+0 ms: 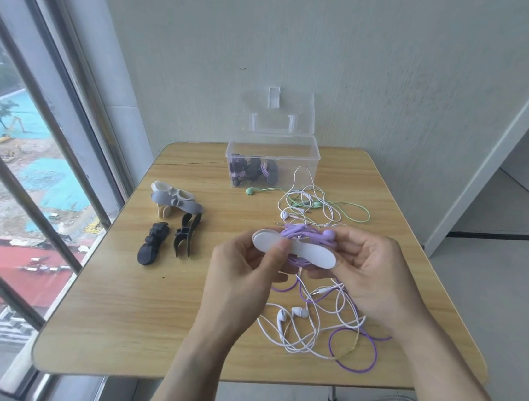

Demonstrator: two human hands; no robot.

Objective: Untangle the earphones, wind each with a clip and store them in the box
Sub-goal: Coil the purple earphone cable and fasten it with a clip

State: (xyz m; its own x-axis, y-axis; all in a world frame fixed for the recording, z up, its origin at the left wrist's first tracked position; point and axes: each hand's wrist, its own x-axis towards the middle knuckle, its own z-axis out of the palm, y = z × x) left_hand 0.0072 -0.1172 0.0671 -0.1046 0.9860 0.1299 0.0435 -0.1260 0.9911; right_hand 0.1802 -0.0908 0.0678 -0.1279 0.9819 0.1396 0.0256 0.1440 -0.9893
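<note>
Nearest on the wooden table (111, 316) lies a loose tangle of white earphones (290, 321) and a purple cable (353, 351), just below the hands. Above it, both hands are raised over the table, holding a white winder clip (292, 251) with purple earphones (306, 233) wound round its middle. The left hand (241, 269) grips the clip's left end, thumb pressed on its flat face. The right hand (367, 271) curls its fingers round the clip's right end, beside a purple earbud. Beyond the hands, white and green earphones (310, 205) lie tangled together. To the left sit two black clips (169, 241) and, further back, a grey clip (176, 202) touching a cream one. Farthest, by the wall, stands a clear plastic box (273, 163) with its lid up; inside are dark clips wound with purple cable.
</note>
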